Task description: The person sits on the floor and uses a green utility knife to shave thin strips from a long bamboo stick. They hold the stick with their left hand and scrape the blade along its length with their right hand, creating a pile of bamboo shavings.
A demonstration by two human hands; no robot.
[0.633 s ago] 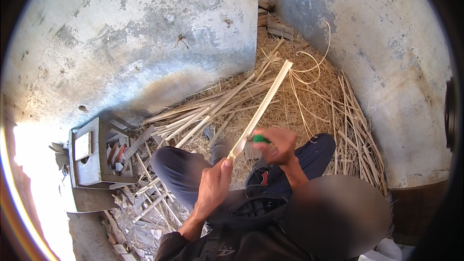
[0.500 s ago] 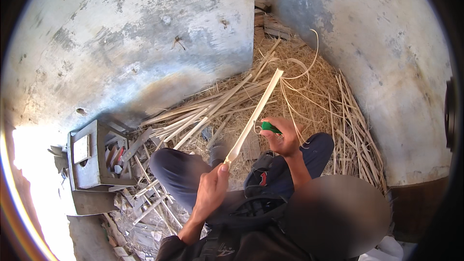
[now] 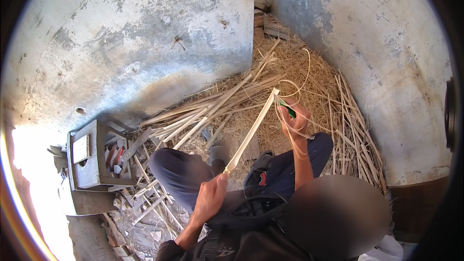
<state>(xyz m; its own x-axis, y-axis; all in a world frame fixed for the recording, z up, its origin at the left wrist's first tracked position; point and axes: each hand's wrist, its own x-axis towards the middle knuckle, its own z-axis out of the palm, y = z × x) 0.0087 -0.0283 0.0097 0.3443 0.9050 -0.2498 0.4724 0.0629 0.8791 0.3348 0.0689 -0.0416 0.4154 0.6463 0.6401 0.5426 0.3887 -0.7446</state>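
In the centre of the frame the left hand [image 3: 211, 197] is closed around the lower end of a long pale cane strip [image 3: 251, 133], which slants up toward the right. The right hand [image 3: 296, 118] grips a green-handled knife [image 3: 287, 108] at the strip's upper end, where thin shavings [image 3: 294, 84] curl away. A grey wooden box [image 3: 89, 157] sits at left, beside split canes [image 3: 203, 111] on straw.

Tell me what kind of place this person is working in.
Probably a rough craft corner for splitting cane or bamboo: bare, stained concrete walls, a floor heaped with straw-like shavings and cut strips, and a small wooden box beside the seated person.
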